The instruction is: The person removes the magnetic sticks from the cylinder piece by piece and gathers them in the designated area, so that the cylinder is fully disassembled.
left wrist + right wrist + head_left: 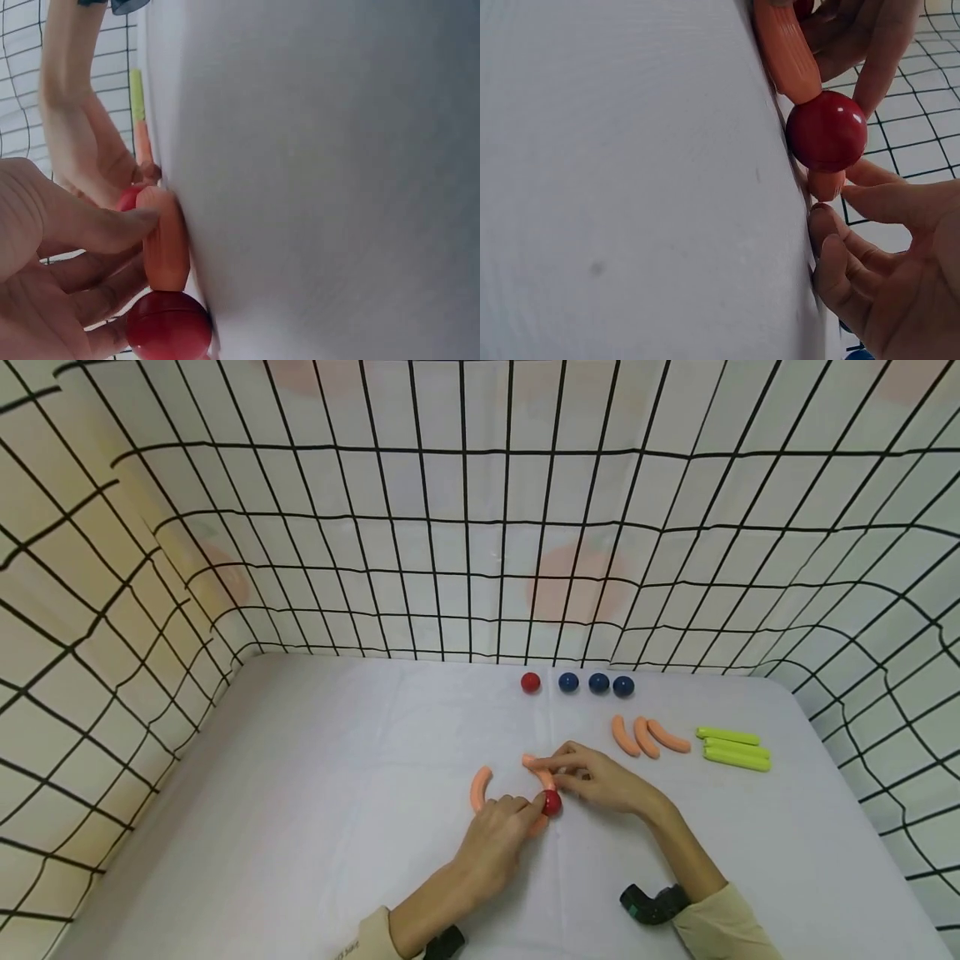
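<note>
My left hand (pixel 498 839) pinches an orange curved stick (pixel 166 244), its thumb on one side and fingers on the other. At one end of this stick is a red ball (pixel 169 326); at the other, a second red ball (pixel 551 803). My right hand (pixel 600 777) holds another orange curved stick (pixel 546 777) between thumb and fingers, and that stick's lower end meets the second ball. Just left of the hands, a third orange curved stick (pixel 480 787) stretches away from me, its near end hidden behind my left hand.
Behind the hands, a red ball (pixel 530 682) and several blue balls (pixel 598 683) stand in a row. Three orange curved sticks (pixel 645 737) and some lime-green straight sticks (pixel 735 750) lie to the right. Black wire mesh (pixel 465 518) borders the white table (pixel 315 760) at the back and sides.
</note>
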`<action>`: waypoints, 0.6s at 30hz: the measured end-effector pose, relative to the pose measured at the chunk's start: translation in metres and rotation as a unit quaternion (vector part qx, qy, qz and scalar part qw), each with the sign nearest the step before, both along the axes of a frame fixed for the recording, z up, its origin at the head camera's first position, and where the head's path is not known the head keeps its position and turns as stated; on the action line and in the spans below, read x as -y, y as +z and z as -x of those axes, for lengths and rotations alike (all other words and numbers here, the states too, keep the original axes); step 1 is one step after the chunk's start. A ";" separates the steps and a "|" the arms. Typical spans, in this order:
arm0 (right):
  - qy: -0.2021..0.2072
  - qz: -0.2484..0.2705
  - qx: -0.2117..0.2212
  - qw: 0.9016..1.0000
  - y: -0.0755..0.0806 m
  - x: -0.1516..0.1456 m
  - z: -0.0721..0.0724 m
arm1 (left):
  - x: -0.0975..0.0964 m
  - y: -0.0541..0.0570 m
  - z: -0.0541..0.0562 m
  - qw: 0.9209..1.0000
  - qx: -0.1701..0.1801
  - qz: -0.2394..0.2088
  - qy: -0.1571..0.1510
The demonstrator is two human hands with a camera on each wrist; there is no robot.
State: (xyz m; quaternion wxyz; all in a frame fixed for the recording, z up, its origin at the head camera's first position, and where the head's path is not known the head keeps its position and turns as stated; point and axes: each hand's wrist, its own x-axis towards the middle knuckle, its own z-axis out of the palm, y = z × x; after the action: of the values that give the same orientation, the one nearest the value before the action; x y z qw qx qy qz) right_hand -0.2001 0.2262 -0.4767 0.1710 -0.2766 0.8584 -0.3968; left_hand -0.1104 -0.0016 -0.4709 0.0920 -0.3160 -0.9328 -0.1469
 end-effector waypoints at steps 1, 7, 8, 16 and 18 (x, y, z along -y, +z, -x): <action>0.003 0.000 -0.005 1.000 0.000 0.000 -0.001 | 0.001 0.001 0.001 1.000 0.001 0.001 0.001; 0.009 -0.013 -0.020 1.000 0.001 0.000 -0.002 | 0.007 0.006 0.010 0.999 0.032 -0.007 0.015; 0.006 -0.018 -0.022 1.000 0.001 0.001 -0.002 | 0.008 0.006 0.012 0.999 0.035 -0.010 0.016; 0.001 -0.014 -0.086 0.996 -0.004 0.009 -0.002 | 0.004 -0.001 0.021 0.996 0.042 -0.070 0.032; 0.004 -0.015 -0.108 0.994 -0.005 0.013 -0.004 | 0.004 -0.002 0.023 0.995 0.041 -0.086 0.037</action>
State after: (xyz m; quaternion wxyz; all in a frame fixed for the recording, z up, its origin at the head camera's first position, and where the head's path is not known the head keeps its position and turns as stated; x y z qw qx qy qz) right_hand -0.1966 0.2135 -0.4816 0.0832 -0.3182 0.8767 -0.3510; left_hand -0.1332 -0.0053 -0.4727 0.0863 -0.2655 -0.9308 -0.2357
